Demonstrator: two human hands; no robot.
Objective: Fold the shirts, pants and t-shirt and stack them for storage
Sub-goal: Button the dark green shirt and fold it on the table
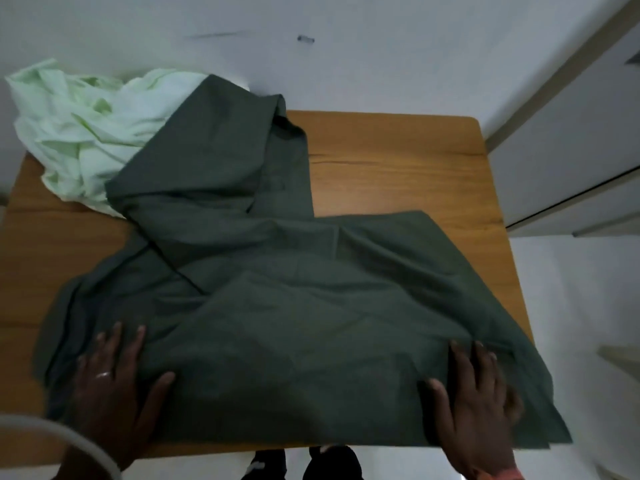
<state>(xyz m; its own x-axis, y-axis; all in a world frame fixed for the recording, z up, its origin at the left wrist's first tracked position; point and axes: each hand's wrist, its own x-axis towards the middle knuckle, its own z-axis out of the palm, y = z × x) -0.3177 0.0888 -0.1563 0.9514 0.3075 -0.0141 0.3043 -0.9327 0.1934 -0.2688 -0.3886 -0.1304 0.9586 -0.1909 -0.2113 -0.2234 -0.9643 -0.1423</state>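
Both hands lie flat, fingers spread, on the near edge of a dark green garment (294,306) on the wooden table (398,157): left hand (114,379) and right hand (474,393) equally near, its long part running away toward a crumpled pale green garment (79,129).

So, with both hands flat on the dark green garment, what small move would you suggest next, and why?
Probably slide both palms outward to smooth it. The left hand and right hand press flat on the dark green garment, which shows wrinkles and a bunched far part overlapping the crumpled light green garment on the wooden table.
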